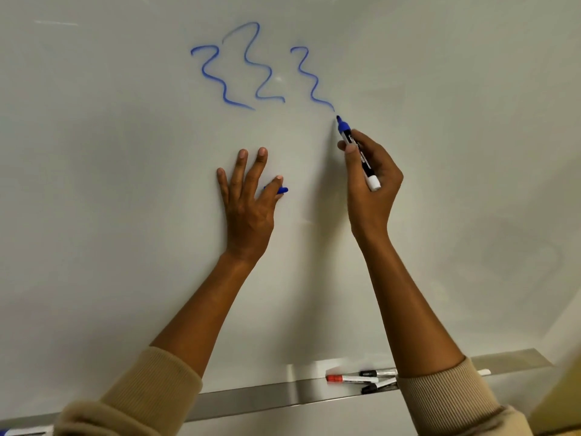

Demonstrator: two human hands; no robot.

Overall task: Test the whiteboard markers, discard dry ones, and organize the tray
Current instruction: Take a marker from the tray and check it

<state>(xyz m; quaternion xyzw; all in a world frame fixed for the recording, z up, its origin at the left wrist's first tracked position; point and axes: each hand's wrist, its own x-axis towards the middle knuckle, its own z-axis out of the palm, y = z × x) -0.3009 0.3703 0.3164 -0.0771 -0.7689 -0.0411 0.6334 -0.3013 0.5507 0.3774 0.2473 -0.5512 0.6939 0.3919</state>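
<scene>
My right hand (371, 187) grips an uncapped blue marker (356, 151), its tip close to the whiteboard (125, 184) just below the end of the rightmost blue squiggle (311, 78). Two more blue squiggles (239, 67) sit to its left. My left hand (248, 202) rests flat against the board with fingers spread, and the blue cap (283, 190) is pinched between thumb and forefinger. On the metal tray (251, 401) below lie a red-capped marker (350, 378) and two black-capped markers (377, 372), partly hidden by my right sleeve.
A white object (484, 371) lies on the tray right of my right sleeve. Another marker-like object (19, 431) shows at the bottom left corner. A yellowish wall edge (559, 388) stands at the right of the board.
</scene>
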